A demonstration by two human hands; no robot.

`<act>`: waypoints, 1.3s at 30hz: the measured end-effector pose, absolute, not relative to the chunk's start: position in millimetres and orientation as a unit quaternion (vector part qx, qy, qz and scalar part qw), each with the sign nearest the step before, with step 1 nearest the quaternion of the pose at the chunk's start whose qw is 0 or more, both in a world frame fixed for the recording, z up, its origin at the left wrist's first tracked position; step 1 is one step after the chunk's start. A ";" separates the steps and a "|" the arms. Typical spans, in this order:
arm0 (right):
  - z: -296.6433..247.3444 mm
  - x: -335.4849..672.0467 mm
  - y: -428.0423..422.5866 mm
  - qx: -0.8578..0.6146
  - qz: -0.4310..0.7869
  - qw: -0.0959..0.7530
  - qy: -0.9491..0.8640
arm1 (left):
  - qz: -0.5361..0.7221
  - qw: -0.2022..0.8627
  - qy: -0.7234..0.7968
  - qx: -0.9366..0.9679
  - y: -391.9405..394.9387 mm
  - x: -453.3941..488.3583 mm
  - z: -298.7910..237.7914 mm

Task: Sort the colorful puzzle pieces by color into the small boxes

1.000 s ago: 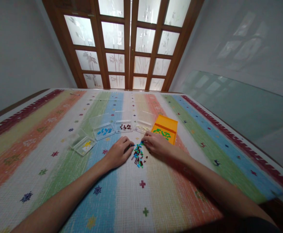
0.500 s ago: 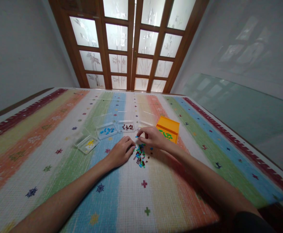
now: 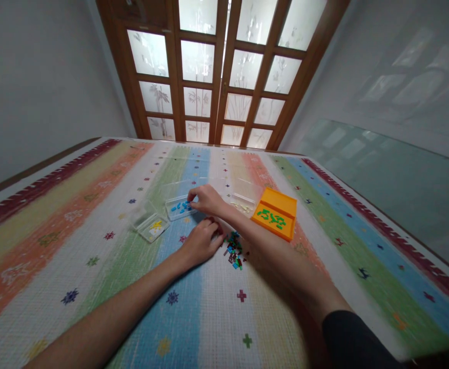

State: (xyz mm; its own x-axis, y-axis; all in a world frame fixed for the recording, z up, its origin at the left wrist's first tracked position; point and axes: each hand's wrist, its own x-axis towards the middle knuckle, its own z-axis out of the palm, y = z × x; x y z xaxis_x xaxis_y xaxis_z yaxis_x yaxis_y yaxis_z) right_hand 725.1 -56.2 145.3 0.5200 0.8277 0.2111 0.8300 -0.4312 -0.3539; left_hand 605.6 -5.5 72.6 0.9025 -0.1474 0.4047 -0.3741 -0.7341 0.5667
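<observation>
Centrally, the right hand (image 3: 208, 199) above a clear plastic box (image 3: 176, 217) of blue pieces (image 3: 174, 209), the left hand (image 3: 201, 242) beside a mixed pile of small plastic pieces (image 3: 233, 249).
Right thumb and forefinger (image 3: 194, 191) stand close together at the box's right end; the left fingers (image 3: 211, 225) curl on the striped tablecloth (image 3: 220, 318). Whether either hand grips a piece cannot be told at this scale. Yellow pieces (image 3: 156, 225) occupy a second clear box (image 3: 161, 234) to the left; green pieces (image 3: 273, 218) lie in an open orange case (image 3: 281, 200) to the right.
</observation>
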 end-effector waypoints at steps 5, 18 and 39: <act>149.9 727.7 -75.2 -0.832 -0.042 0.236 -0.500 | 0.162 0.355 -0.145 0.909 -5.8 604.2 77.4; 117.7 696.2 -257.3 -0.831 -0.032 0.341 -0.438 | 0.120 0.360 -0.177 0.908 5.8 598.4 92.7; 106.7 647.8 -249.4 -0.795 -0.069 0.413 -0.440 | 0.120 0.389 -0.172 0.897 -1.6 594.6 97.4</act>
State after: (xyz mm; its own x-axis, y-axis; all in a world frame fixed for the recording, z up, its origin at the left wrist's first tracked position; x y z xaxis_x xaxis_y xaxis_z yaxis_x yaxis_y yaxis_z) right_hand 647.8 -249.4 106.7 0.6034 0.6421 0.4729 0.7562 -0.2724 -0.5949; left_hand 594.6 -1.6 97.4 0.9123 -0.2150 0.3486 -0.4015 -0.6375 0.6575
